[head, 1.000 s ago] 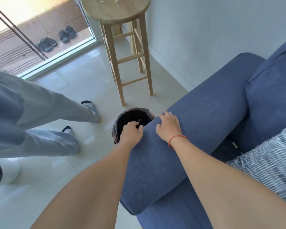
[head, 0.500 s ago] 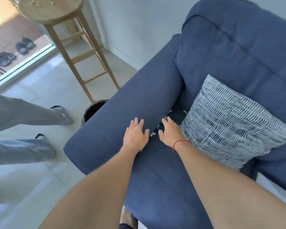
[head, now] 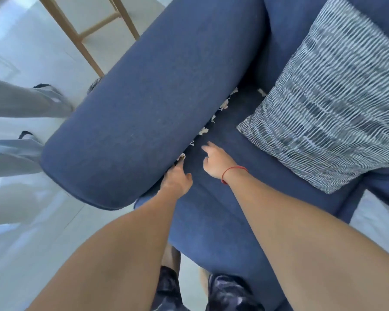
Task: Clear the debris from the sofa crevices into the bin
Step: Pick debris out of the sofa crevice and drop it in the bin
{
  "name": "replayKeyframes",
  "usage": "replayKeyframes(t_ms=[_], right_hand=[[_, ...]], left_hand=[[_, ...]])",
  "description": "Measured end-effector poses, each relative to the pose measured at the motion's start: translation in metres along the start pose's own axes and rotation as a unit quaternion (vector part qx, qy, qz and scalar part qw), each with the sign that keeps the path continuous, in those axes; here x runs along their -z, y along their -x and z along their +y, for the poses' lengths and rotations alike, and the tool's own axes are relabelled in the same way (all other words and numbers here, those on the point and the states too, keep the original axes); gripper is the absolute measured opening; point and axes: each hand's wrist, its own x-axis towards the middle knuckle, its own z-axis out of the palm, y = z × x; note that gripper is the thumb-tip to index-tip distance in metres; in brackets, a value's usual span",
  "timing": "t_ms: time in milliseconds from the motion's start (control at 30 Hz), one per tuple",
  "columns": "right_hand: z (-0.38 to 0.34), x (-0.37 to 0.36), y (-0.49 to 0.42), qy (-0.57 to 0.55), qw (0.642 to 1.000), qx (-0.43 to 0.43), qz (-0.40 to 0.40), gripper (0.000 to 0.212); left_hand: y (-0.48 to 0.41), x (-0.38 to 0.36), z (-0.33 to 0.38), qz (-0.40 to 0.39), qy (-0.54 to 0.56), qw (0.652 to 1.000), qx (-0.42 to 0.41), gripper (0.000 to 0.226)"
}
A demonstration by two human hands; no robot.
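Our left hand (head: 176, 178) grip pinches debris (head: 202, 130) strung lengthwise along the sofa (head: 211, 221) armrest crevice; right hand (head: 215, 161) spread apart.

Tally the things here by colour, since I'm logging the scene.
Blue: 1, the blue fabric sofa
Blue-and-white: 1, the striped woven cushion
Light wood: 1, the wooden stool
Red: 1, the red string bracelet
Total: 4

Home living room: sofa (head: 157, 90), cushion (head: 330, 113), stool (head: 88, 39).
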Motion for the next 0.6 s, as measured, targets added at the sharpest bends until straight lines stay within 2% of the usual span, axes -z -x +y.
replayKeyframes(t_ms=[200, 367, 600], right_hand=[[-0.013, -0.025, -0.043, 0.002, 0.999, 0.043, -0.031, 0.050], [-0.024, -0.017, -0.068, 0.095, 0.992, 0.026, -0.075, 0.042], [-0.026, -0.017, -0.083, 0.185, 0.971, 0.020, -0.148, 0.045]], left_hand=[[-0.031, -0.007, -0.023, -0.028, -0.035, 0.999, -0.017, 0.070], [-0.042, -0.003, -0.023, -0.060, -0.023, 0.998, -0.026, 0.069], [-0.059, -0.001, -0.022, -0.084, -0.079, 0.993, -0.008, 0.072]])
